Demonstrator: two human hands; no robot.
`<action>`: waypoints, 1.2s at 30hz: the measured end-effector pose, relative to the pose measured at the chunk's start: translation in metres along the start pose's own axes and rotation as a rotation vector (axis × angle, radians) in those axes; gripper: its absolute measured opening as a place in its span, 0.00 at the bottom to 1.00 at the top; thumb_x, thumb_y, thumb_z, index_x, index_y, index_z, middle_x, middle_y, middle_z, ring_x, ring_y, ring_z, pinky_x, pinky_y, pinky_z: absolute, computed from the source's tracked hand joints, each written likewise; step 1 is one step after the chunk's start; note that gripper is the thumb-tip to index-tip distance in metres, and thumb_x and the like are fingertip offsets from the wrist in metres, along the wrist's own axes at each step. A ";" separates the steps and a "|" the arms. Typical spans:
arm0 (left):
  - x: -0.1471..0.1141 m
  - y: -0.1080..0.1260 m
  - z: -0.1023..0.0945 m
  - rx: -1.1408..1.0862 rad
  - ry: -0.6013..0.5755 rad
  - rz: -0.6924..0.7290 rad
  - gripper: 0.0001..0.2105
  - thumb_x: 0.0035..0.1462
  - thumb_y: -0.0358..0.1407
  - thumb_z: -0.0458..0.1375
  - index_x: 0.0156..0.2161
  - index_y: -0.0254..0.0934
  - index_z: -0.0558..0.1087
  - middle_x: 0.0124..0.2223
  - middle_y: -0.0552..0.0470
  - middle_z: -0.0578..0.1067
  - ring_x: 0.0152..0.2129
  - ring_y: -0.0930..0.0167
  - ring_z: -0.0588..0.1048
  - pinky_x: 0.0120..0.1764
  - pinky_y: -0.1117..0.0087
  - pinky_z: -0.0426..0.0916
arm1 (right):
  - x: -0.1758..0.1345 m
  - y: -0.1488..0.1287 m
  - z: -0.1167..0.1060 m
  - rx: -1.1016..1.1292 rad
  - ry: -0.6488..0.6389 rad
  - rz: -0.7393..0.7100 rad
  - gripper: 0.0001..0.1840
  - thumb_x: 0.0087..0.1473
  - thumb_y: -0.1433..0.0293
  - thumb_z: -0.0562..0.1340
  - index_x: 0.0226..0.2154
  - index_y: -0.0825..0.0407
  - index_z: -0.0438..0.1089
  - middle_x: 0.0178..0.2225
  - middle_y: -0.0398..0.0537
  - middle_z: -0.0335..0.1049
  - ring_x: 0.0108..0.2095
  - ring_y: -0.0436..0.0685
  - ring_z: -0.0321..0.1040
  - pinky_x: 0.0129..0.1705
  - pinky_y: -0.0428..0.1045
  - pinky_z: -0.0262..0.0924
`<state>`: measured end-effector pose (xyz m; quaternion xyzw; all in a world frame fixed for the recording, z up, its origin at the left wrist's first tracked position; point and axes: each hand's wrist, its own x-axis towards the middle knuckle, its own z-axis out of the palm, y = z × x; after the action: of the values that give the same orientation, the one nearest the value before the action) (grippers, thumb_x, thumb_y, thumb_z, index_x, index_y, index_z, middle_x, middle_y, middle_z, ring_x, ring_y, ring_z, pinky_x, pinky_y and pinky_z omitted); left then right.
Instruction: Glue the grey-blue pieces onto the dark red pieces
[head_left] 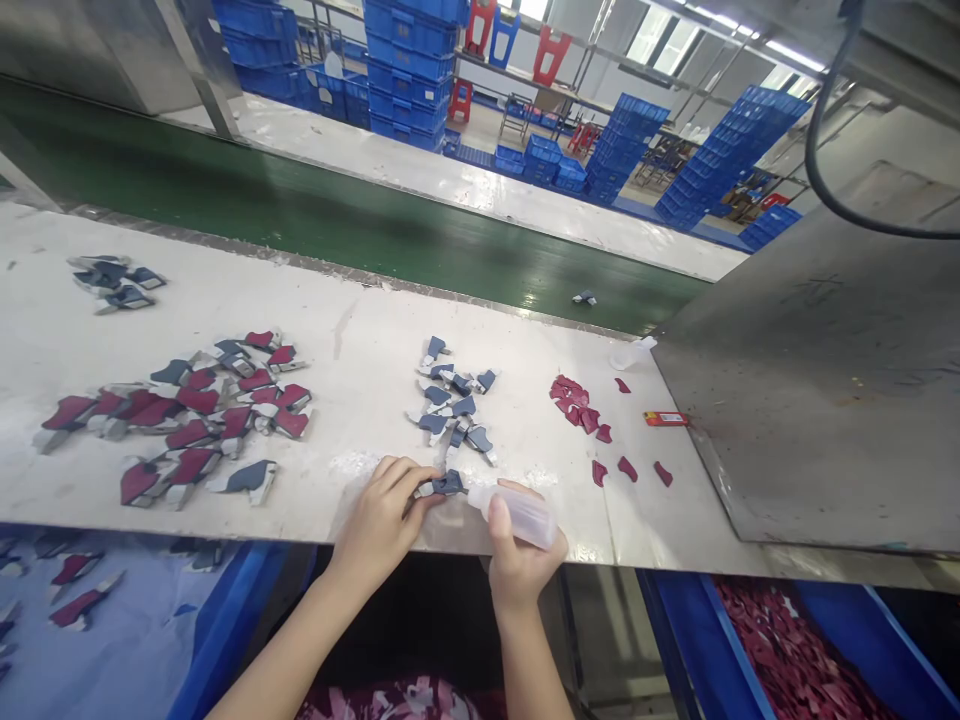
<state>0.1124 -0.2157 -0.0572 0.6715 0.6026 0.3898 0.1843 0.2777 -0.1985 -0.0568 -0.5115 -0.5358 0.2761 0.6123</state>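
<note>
My left hand [388,508] pinches a small dark blue-grey plastic part [448,483] just above the white worktop. In my right hand [517,560] is a translucent squeeze bottle [521,513], tilted so its nozzle points left and meets or nearly meets that part. Beyond my hands lies a loose group of similar blue-grey and white parts [450,400]. Off to the right are thin maroon pieces [574,400], some heaped and several lying singly. A bigger pile of parts, many with maroon faces [187,405], spreads over the left of the worktop.
A green conveyor belt [337,220] runs behind the worktop, carrying one part [584,298]. At right stand a metal panel [825,400], a red-and-yellow packet [666,419] and a clear cup-like item [632,352]. Blue bins [225,620] sit below the front edge; one holds maroon pieces [795,650].
</note>
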 end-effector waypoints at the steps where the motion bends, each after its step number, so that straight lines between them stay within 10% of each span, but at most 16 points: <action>1: 0.000 0.000 0.000 -0.004 0.003 -0.002 0.06 0.62 0.32 0.57 0.45 0.41 0.73 0.38 0.51 0.74 0.40 0.65 0.71 0.42 0.64 0.69 | -0.001 0.000 0.002 -0.011 -0.037 0.017 0.13 0.52 0.63 0.67 0.34 0.57 0.76 0.29 0.53 0.78 0.29 0.60 0.77 0.29 0.51 0.72; 36: 0.000 0.000 0.002 -0.045 0.016 -0.063 0.10 0.60 0.29 0.59 0.47 0.40 0.72 0.41 0.50 0.76 0.41 0.65 0.72 0.43 0.64 0.69 | 0.000 -0.004 0.008 0.024 -0.110 0.092 0.12 0.55 0.64 0.66 0.32 0.58 0.77 0.29 0.53 0.79 0.30 0.60 0.77 0.31 0.51 0.72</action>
<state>0.1134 -0.2154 -0.0586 0.6450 0.6157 0.4026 0.2069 0.2696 -0.1969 -0.0541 -0.5123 -0.5412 0.3379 0.5749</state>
